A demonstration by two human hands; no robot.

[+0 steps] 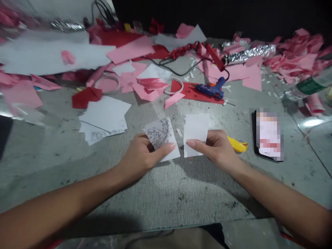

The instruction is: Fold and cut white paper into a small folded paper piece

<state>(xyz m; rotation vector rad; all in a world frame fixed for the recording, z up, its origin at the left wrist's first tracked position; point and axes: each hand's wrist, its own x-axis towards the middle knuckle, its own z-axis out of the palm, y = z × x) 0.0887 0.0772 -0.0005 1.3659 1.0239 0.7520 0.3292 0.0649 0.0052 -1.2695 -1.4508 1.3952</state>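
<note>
My left hand (147,150) pinches a piece of white paper with a dark drawing (158,133), thumb on top and fingers behind. In my right hand (218,147) is a plain white piece of paper (197,126), gripped the same way. A narrow gap separates the two pieces, both held just above the grey table (166,193). Left of my left hand lies a stack of white paper pieces (105,116), some with drawn lines. Just beyond my right hand a yellow object (237,144) rests on the table, partly hidden by that hand.
A blue glue gun (211,90) lies on red paper (186,93) at the back, its black cord trailing. Pink paper scraps (149,88) and tape rings (173,86) spread around it. A phone (269,135) and a plastic bottle (308,84) are on the right.
</note>
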